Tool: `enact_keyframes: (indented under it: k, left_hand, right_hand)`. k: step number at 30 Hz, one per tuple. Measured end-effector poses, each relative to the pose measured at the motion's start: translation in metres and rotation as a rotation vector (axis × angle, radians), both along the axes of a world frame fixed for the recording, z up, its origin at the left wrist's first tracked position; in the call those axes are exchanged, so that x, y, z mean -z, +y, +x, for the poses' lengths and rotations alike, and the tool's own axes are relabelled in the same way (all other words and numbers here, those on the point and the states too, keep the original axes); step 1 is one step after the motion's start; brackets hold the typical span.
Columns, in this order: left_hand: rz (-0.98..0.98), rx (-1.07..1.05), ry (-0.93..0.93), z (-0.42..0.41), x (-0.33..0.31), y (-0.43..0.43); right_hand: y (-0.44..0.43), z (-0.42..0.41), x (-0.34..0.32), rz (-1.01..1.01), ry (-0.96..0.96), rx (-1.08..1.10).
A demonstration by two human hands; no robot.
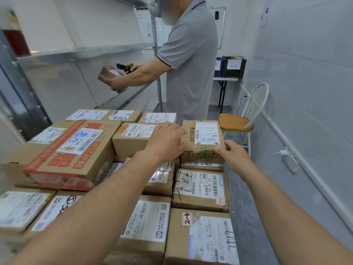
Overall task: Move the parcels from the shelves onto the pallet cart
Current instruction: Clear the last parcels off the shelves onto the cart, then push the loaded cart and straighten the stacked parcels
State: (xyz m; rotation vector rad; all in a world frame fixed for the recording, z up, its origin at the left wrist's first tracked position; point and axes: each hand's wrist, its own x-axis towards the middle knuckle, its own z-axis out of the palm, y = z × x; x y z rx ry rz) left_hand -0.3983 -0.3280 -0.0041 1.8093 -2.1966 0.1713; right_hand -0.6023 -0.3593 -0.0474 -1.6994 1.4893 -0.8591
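Bright, even indoor light — soft shadows, blurred, bowed wide-angle edges.

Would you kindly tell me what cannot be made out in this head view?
Head view:
Pallet cart: hidden beneath the stacked parcels.
DOLL box, near corners: covered by left hand and right hand.
Lower-left parcel label: blurred, cut by the frame edge.
Second person's handheld device: too small.
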Motion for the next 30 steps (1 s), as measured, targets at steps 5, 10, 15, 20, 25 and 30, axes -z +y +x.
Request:
enact_keyframes:
  k: [5, 10, 15, 20, 25, 30]
  left_hand:
    - [-0.052, -0.027, 0.009, -0.001, -0.006, 0.012]
    - [-0.084, -0.033, 0.012, -0.006, -0.009, 0.033]
    - [-0.081, -0.065, 0.003, -0.004, -0.006, 0.054]
    - [-0.071, -0.049, -0.022, -0.001, 0.008, 0.074]
    - [-0.093, -0.045, 0.019, 0.014, 0.017, 0.102]
    - [-0.057, -0.043, 0.084, 0.048, 0.024, 0.144]
  right_hand:
    - [0.006, 0.0, -0.007, 0.013, 0.053, -0.002]
    - [0.015, 0.005, -0.018, -0.226, 0.329, 0.029]
    - [0.031, 0.024, -0.029, -0.345, 0.526, -0.002]
    - [0.069, 0.05, -0.021, -0.486, 0.62, -0.078]
    - [0.105, 0.073, -0.019, -0.523, 0.685, -0.083]
    - [0.142, 0.094, -0.019, -0.507, 0.638, -0.073]
